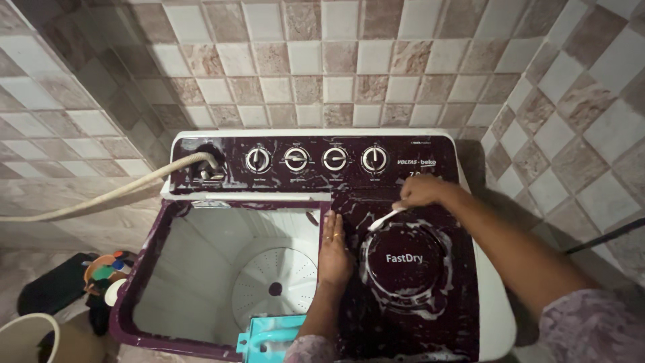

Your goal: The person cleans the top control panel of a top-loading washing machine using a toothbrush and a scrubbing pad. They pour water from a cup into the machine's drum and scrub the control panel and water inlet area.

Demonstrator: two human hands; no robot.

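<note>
A dark maroon twin-tub washing machine [403, 316] fills the view, its top smeared with white suds. My right hand [420, 191] grips a small white brush [384, 219] against the soapy rim of the round spinner lid [404, 261]. My left hand [334, 252] lies flat, fingers apart, on the lid's left edge, beside the open white wash tub [208, 269]. A ring shows on one finger. The brush's bristle end is partly hidden in foam.
Four round knobs [316, 159] line the control panel. A pale hose [107, 195] runs from the panel's left inlet off to the left. A teal plastic object [269, 336] rests at the tub's near edge. A bucket [27, 336] and coloured items stand on the floor left. Tiled walls surround.
</note>
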